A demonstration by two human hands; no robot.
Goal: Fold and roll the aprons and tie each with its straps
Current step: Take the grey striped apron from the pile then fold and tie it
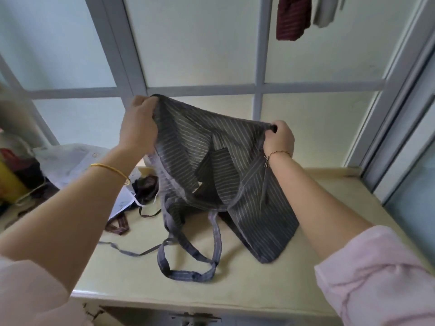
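A dark grey apron with thin pale stripes [202, 147] hangs in the air above the cream table [259, 285]. My left hand [138, 128] grips its upper left corner, and my right hand [279, 137] grips the upper right corner. The cloth sags between them, crumpled and partly doubled over. Its lower part touches the table, where the wide neck loop [188, 262] lies in a curl. A thin grey strap [131, 251] trails off to the left across the table.
A pale, crumpled cloth or bag [77, 163] with dark fabric [146, 187] and a brown striped strap [118, 225] lies at the table's left. Yellow and red things [11, 180] sit far left. A window frame [259, 88] stands behind. Clothes [293, 17] hang at top right.
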